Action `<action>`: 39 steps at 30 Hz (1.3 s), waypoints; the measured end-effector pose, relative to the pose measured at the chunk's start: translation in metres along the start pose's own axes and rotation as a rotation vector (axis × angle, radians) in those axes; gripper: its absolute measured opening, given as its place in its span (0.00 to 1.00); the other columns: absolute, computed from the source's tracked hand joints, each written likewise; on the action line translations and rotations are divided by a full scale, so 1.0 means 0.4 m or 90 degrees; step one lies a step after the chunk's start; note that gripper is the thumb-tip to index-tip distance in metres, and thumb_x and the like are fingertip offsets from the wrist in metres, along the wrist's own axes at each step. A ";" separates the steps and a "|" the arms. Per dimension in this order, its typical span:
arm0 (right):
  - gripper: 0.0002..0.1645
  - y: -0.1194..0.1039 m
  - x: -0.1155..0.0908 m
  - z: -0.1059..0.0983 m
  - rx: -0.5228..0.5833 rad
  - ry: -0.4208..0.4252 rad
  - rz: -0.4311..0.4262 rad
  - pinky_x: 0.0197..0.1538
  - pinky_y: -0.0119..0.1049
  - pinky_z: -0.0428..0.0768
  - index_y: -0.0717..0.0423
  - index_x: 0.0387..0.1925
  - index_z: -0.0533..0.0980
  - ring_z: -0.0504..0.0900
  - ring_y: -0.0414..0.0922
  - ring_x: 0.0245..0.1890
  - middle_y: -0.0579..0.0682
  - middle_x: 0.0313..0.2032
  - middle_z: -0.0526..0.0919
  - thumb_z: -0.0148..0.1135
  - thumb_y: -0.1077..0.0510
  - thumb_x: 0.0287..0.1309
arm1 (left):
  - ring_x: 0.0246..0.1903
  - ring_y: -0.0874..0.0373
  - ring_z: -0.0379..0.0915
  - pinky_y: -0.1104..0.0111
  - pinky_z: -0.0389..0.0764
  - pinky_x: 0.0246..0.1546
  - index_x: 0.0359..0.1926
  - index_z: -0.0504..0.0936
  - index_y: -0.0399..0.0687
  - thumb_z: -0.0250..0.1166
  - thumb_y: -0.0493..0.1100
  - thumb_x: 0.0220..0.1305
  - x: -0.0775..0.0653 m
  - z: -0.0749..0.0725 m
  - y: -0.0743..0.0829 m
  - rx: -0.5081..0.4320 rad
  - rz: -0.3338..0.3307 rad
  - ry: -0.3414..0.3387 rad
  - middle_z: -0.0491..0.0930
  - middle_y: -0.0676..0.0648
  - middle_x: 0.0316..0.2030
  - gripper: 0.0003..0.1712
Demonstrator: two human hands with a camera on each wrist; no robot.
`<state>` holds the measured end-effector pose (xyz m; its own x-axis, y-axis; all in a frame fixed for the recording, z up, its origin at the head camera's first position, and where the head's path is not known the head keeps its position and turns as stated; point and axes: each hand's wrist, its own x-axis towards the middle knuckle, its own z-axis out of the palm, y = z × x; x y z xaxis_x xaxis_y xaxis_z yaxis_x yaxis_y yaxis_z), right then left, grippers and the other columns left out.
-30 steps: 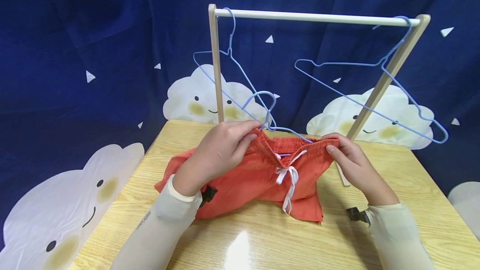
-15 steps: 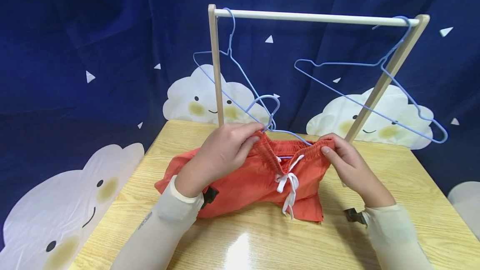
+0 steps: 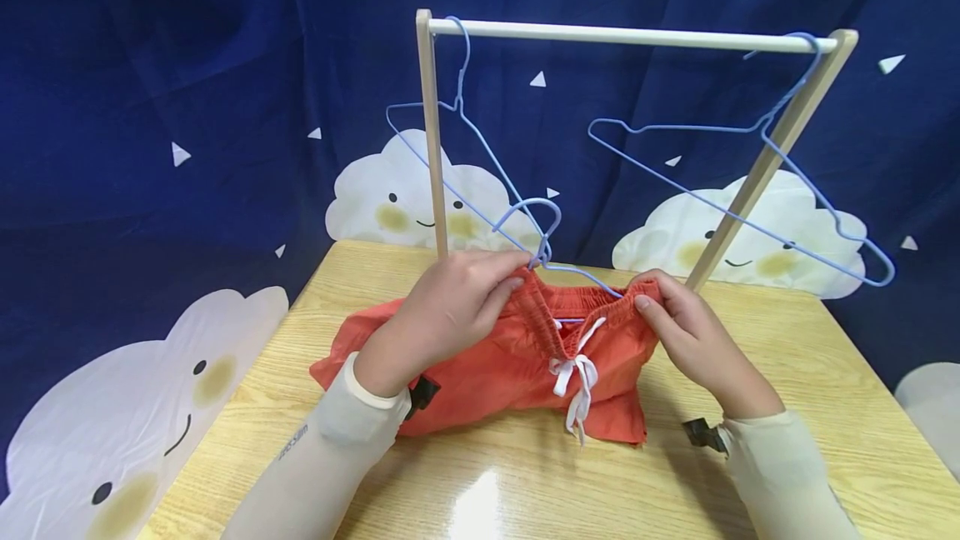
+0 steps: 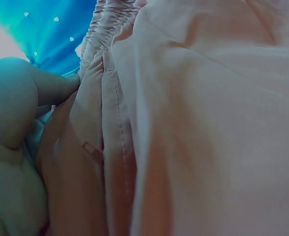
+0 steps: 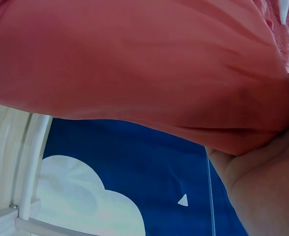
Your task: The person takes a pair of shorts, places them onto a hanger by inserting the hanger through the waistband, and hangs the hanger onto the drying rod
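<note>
A pair of red shorts with a gathered elastic waistband and a tied white drawstring is held up at the waist, its lower part draped on the table. My left hand pinches the waistband's left side beside the hook of a blue hanger. The hanger's shoulders run into the waist opening; most of it is hidden inside the cloth. At the right end of the waistband, my right hand grips the fabric between thumb and fingers. In the left wrist view, the thumb and fingers press the cloth near a stitched seam.
Behind the shorts stands a wooden rack with a white rod. One blue hanger hangs at its left end, another blue hanger at its right. The wooden table meets a dark blue curtain with cloud prints.
Both hands have lowered slightly with the waistband. The right hand has shifted a little left, the left hand a little right, narrowing the waist opening. The hanger's hook has dropped slightly and moved right.
</note>
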<state>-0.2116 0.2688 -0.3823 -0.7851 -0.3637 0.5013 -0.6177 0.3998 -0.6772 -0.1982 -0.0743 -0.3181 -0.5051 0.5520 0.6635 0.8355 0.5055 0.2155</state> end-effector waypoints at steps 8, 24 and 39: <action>0.09 -0.013 0.001 0.003 -0.019 0.002 -0.005 0.33 0.32 0.80 0.57 0.48 0.80 0.80 0.41 0.31 0.48 0.36 0.82 0.54 0.69 0.80 | 0.49 0.52 0.91 0.60 0.89 0.53 0.60 0.87 0.39 0.66 0.36 0.77 -0.002 0.003 -0.002 0.004 0.003 -0.001 0.93 0.45 0.49 0.14; 0.12 -0.033 -0.001 0.018 -0.019 -0.010 -0.023 0.47 0.27 0.78 0.54 0.46 0.81 0.82 0.40 0.41 0.46 0.40 0.84 0.53 0.69 0.79 | 0.52 0.53 0.91 0.62 0.89 0.56 0.62 0.87 0.40 0.65 0.35 0.77 0.004 0.014 0.009 -0.007 0.015 -0.036 0.92 0.47 0.51 0.16; 0.14 -0.074 0.000 0.037 -0.044 -0.010 -0.057 0.49 0.28 0.76 0.50 0.47 0.80 0.77 0.39 0.44 0.40 0.41 0.82 0.57 0.71 0.76 | 0.53 0.54 0.91 0.61 0.88 0.57 0.65 0.85 0.42 0.65 0.35 0.78 0.002 0.023 0.010 0.011 0.014 -0.051 0.92 0.48 0.51 0.19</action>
<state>-0.1926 0.2446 -0.3701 -0.7262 -0.4133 0.5494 -0.6873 0.4221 -0.5911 -0.1973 -0.0657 -0.3232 -0.5027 0.6138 0.6088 0.8433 0.5031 0.1891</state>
